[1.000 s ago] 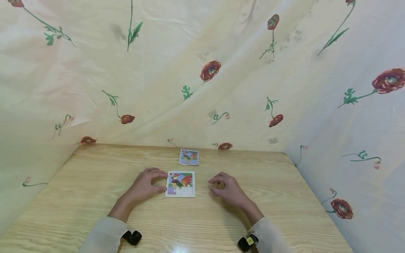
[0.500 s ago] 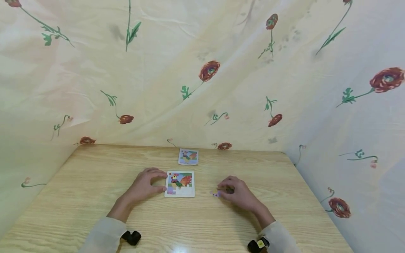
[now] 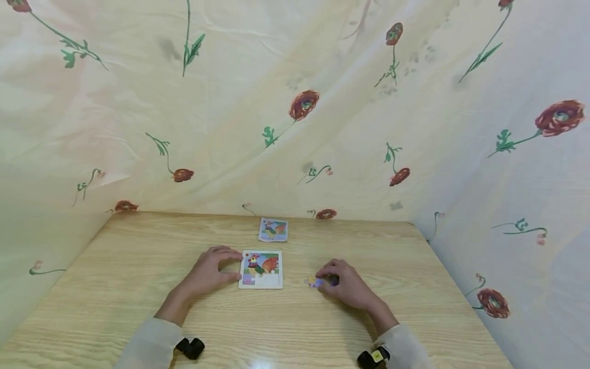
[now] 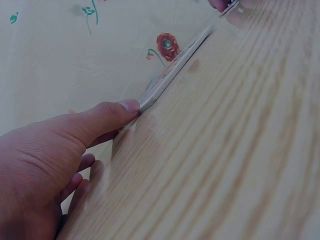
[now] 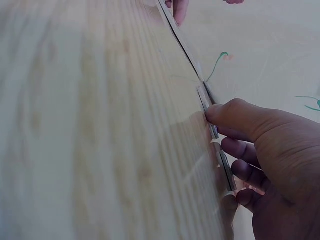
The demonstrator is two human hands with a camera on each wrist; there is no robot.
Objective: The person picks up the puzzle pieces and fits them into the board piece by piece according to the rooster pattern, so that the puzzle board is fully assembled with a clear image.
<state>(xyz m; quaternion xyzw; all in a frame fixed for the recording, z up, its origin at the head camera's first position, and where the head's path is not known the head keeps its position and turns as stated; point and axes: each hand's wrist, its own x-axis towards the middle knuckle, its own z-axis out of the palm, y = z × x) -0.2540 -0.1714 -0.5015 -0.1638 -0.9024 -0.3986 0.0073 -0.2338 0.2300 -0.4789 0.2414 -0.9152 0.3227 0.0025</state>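
Observation:
On the wooden table, a jigsaw puzzle (image 3: 269,281) in a white frame shows a rooster, with a white gap at its lower middle and right. My left hand (image 3: 209,274) holds the frame's left edge, thumb near the lower corner and fingertips near the upper one. In the left wrist view, the thumb (image 4: 107,117) presses against the frame's rim. Right of the puzzle, my right hand (image 3: 348,287) pinches at a small purple and yellow puzzle piece (image 3: 315,282) low over the table. Another thin piece (image 5: 226,170) lies under the curled fingers in the right wrist view.
A picture card (image 3: 273,230) with the same rooster lies behind the puzzle, close to the table's back edge. A flowered cloth (image 3: 230,123) hangs behind the table (image 3: 276,323) and along its sides. Black wrist cameras sit on both wrists.
My right hand has moved right, away from the puzzle, and purple and yellow pieces now show at its fingertips. The left hand stays at the frame.

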